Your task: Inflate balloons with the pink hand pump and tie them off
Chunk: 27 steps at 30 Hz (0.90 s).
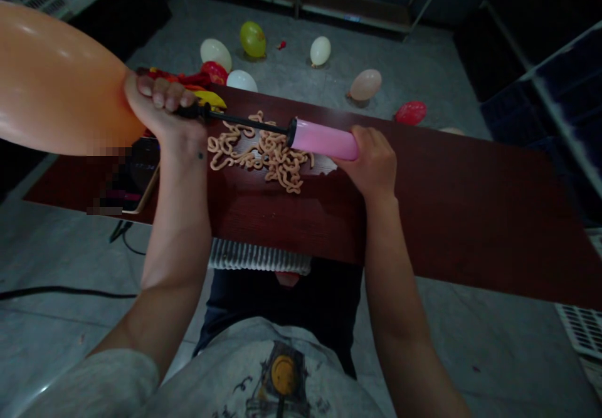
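Note:
A balloon hand pump with a pink barrel (324, 140) and a long black rod lies roughly level above the table. My right hand (376, 160) is wrapped round the right end of the barrel. My left hand (164, 108) is closed round the black end piece at the other end of the rod. A large inflated orange balloon (61, 86) stretches left from my left hand, its neck hidden in my fingers. The rod shows at length between the two hands. Below it lies a loose heap of tan, curly balloon-like strands (282, 161) on a pale sheet.
The dark red table (451, 198) runs across in front. Red and yellow pieces (188, 83) lie at its far edge; a phone (132, 177) rests at left. Several balloons, including a yellow one (253, 39) and a red one (411, 113), are on the floor beyond. A cable (66, 291) crosses the floor.

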Each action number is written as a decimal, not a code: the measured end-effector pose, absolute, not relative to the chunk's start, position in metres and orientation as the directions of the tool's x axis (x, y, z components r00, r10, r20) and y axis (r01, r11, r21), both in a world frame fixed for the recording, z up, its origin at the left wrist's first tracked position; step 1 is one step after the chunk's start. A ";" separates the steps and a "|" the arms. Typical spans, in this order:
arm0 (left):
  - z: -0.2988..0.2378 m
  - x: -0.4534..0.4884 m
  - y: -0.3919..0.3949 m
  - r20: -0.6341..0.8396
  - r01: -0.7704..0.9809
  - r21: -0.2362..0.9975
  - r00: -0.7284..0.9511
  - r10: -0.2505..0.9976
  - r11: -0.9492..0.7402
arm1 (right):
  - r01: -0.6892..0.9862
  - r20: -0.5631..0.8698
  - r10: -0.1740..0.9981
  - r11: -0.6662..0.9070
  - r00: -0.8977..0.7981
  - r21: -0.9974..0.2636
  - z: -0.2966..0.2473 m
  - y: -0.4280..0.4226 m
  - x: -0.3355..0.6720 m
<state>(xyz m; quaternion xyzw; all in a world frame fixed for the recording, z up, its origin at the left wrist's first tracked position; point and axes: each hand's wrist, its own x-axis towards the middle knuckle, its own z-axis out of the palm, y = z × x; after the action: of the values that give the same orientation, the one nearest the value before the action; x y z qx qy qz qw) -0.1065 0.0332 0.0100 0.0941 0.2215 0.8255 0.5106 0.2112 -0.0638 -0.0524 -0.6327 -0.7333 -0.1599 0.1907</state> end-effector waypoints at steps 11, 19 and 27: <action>0.009 -0.086 0.025 -0.034 -0.600 0.711 -0.551 0.834 -0.368 | 0.961 0.397 0.904 0.233 -0.158 -0.149 -0.050 -0.068 0.181; 0.010 -0.034 0.006 -0.062 -0.810 0.533 -0.326 0.943 -0.245 | 0.959 0.349 0.926 0.219 -0.146 -0.179 -0.052 -0.073 0.149; 0.004 -0.037 0.014 -0.082 -0.814 0.515 -0.357 0.930 -0.267 | 0.942 0.425 0.894 0.252 -0.139 -0.223 -0.059 -0.063 0.150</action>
<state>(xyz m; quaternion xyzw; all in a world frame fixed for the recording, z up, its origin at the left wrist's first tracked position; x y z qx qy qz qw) -0.0365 0.0135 0.0038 0.1191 0.2435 0.7870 0.5542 0.1503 -0.0625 -0.0591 -0.6096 -0.7530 -0.0488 0.2429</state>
